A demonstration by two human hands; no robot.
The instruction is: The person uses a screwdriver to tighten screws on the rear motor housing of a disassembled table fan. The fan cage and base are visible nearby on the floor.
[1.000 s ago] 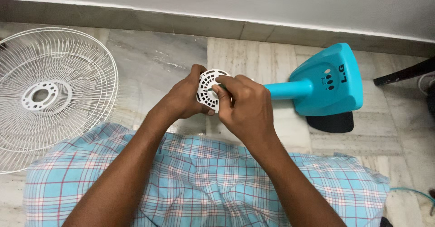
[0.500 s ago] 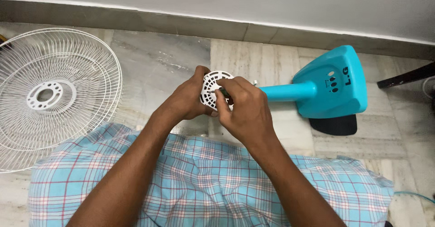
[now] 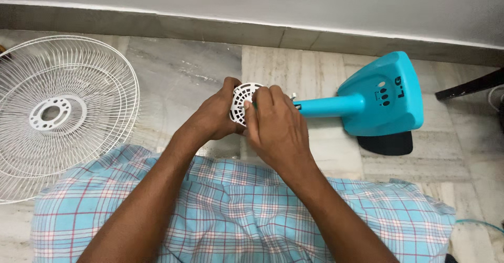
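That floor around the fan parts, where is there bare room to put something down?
Bare marble floor lies between the white wire grille and the hands. More lies right of the turquoise stand. It is crowded where both hands grip the white vented cover.

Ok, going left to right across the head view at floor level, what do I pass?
White wire fan guard → left hand → white slotted round plastic cap → right hand → turquoise fan stem → turquoise plastic fan base → dark furniture leg.
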